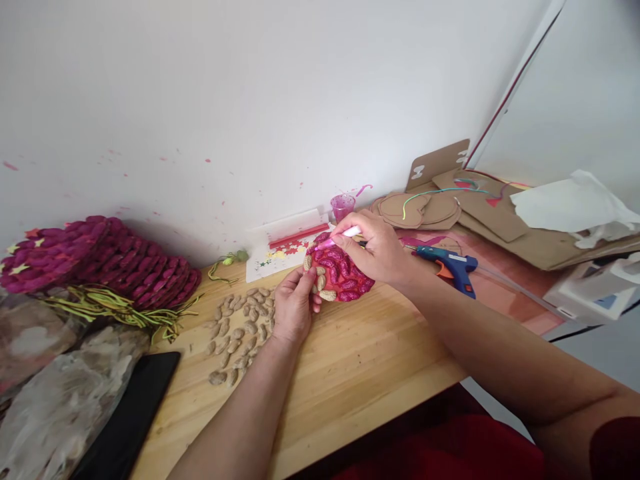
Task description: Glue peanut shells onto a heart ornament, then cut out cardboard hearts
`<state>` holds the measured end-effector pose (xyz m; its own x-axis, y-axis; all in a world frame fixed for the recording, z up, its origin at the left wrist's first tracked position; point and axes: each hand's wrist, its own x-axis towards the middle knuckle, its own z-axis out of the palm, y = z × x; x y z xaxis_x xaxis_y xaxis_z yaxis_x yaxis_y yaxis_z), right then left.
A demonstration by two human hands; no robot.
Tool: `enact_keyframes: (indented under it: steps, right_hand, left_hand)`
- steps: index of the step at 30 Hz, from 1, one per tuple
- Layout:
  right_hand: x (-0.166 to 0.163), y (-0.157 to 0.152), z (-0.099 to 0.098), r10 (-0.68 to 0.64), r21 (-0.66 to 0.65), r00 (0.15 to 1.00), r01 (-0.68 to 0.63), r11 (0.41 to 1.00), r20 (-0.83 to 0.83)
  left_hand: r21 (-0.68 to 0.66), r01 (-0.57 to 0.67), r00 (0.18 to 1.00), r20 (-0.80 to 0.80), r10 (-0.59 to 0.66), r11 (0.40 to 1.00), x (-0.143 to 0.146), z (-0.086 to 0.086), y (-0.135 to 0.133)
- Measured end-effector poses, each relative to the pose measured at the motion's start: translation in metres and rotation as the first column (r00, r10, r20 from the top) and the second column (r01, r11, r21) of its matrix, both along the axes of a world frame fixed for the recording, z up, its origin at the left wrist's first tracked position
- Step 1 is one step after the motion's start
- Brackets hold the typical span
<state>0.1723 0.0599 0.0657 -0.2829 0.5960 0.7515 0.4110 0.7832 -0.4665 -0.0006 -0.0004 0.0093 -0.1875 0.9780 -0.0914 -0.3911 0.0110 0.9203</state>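
My left hand (295, 303) grips the left edge of a round red disc (345, 273) covered with peanuts, thumb on top. Most of the peanuts on it are magenta; several near my left thumb are bare tan. In my right hand (377, 247) is a white-handled paintbrush (351, 231), its pink-stained end touching the upper left part of the disc. Behind the disc stands a clear cup (343, 207) of magenta paint. Loose peanuts (240, 330) lie on the table left of my left hand.
Magenta peanut discs (135, 260) lean in a stack at left, by green cords (125, 310) and plastic bags (70, 400). A blue glue gun (453, 267) lies right of my right hand. Cardboard pieces (490, 207) fill the back right. Paper with stars (265, 265) lies by the wall.
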Motion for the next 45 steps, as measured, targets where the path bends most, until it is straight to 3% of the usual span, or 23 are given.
enact_keyframes:
  steps: [7,13,32,40,45]
  right_hand:
    - [0.0007,0.0008,0.0002,-0.021,0.014,0.998,0.022,1.000,-0.052]
    - [0.0002,-0.0004,0.0005,0.001,-0.009,1.000,-0.001,1.000,0.014]
    - [0.0035,0.0069,-0.0026,-0.049,-0.034,0.994,0.046,0.998,-0.096]
    - [-0.0008,0.0024,-0.0034,-0.022,0.021,1.000,0.023,1.000,-0.013]
    - [0.0008,0.0029,-0.0024,-0.035,0.024,0.998,0.036,0.999,-0.044]
  left_hand:
    - [-0.009,0.000,1.000,-0.009,0.000,1.000,0.0006,0.0001,-0.0008]
    - [-0.010,-0.004,1.000,-0.004,0.004,1.000,0.0011,0.0015,-0.0002]
    - [-0.006,0.014,0.999,-0.029,-0.014,1.000,0.0012,0.0011,-0.0014]
    - [-0.011,-0.002,1.000,-0.022,0.002,1.000,0.0008,0.0016,-0.0003]
    - [-0.008,-0.002,0.999,-0.043,0.002,1.000,0.0002,-0.0011,0.0005]
